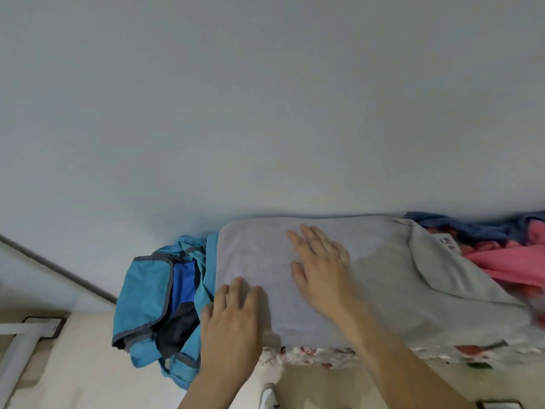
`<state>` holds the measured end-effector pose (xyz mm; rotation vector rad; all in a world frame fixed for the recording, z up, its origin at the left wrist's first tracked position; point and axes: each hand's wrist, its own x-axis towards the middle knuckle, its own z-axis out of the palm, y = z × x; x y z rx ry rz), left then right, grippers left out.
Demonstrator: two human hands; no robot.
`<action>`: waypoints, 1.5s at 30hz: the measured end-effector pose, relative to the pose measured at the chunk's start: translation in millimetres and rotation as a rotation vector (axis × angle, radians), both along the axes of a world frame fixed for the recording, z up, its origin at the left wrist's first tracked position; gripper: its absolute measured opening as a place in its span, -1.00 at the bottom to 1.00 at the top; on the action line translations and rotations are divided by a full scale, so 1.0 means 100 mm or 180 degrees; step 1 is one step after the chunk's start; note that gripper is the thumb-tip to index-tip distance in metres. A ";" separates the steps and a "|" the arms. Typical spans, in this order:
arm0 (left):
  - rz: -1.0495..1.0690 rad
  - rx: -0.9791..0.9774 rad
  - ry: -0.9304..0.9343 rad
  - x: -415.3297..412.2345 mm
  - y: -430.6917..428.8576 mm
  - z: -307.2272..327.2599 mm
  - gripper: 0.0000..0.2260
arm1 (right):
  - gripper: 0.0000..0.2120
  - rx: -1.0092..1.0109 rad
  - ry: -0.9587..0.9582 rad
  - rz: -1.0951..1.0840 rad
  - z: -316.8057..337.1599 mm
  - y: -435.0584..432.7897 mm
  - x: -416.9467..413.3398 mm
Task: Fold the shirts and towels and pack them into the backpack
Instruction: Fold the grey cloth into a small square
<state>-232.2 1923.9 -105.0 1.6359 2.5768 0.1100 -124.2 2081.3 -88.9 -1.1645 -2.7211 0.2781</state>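
Observation:
A pale lilac-grey towel lies folded flat on a table with a floral cloth, on top of a light grey shirt. My left hand lies flat, fingers apart, on the towel's near left corner. My right hand presses flat on the towel's middle, fingers spread. A turquoise backpack with grey trim slumps at the table's left end, its mouth gaping to show a blue and dark lining.
A heap of pink and dark blue clothes sits at the table's far right against the pale wall. Beige floor lies below, with a grey metal frame at bottom left.

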 end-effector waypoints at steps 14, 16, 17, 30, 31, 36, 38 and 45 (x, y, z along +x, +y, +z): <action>-0.1685 0.1200 -0.0882 1.39 1.49 0.31 -0.68 | -0.22 -0.0636 -0.0099 -0.1919 -0.03 0.65 2.82; -0.1959 0.0913 -0.0916 1.69 1.77 0.30 -0.67 | -0.27 -0.0724 -0.0024 -0.1709 -0.09 0.76 2.93; -0.2002 0.0635 -0.0868 1.82 1.90 0.28 -0.67 | -0.31 -0.0734 0.0011 -0.1641 -0.11 0.80 2.97; -0.0874 0.0904 -0.1719 1.98 2.80 0.57 -0.86 | -0.60 -0.0318 0.0876 -0.1600 -0.28 1.22 3.17; -0.0727 0.1053 -0.1870 2.06 2.93 0.66 -0.86 | -0.58 -0.0438 0.1020 -0.1603 -0.28 1.25 3.20; -0.0483 0.1346 -0.2120 2.38 3.61 0.73 -0.88 | -0.75 -0.0630 0.1308 -0.1923 -0.30 1.32 3.36; -0.0545 0.1255 -0.1815 2.48 3.82 0.61 -0.86 | -0.75 -0.0772 0.1294 -0.2128 -0.31 1.35 3.42; -0.1360 0.0385 -0.1089 2.64 3.96 0.02 -0.67 | -0.84 -0.0610 0.0991 -0.2129 -0.30 1.36 3.49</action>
